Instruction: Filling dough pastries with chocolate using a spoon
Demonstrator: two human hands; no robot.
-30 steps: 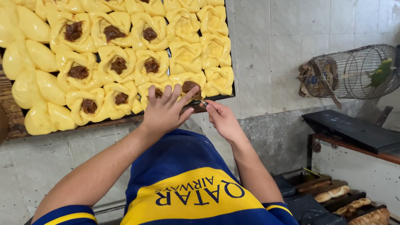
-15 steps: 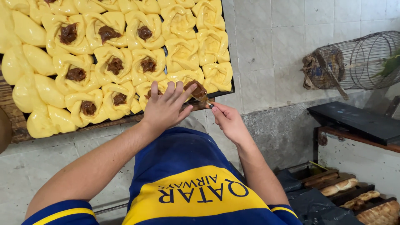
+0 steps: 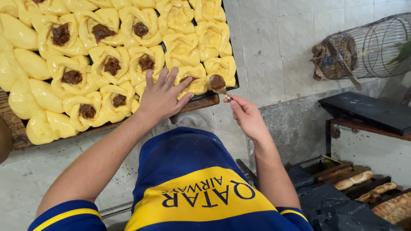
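Resting spread and flat in the middle of the frame, the left hand (image 3: 162, 96) presses open-fingered on a yellow dough piece (image 3: 192, 83) at the tray's lower right corner. Just to its right, the right hand (image 3: 246, 115) has its grip pinched together on the handle of a small spoon (image 3: 218, 83), whose bowl is heaped with brown filling and hovers close above that same dough piece. The dark tray (image 3: 201, 100) fills the upper left of the frame, packed with folded dough pieces, several already holding brown filling (image 3: 112, 65). A wire cage (image 3: 376, 42) sits at upper right.
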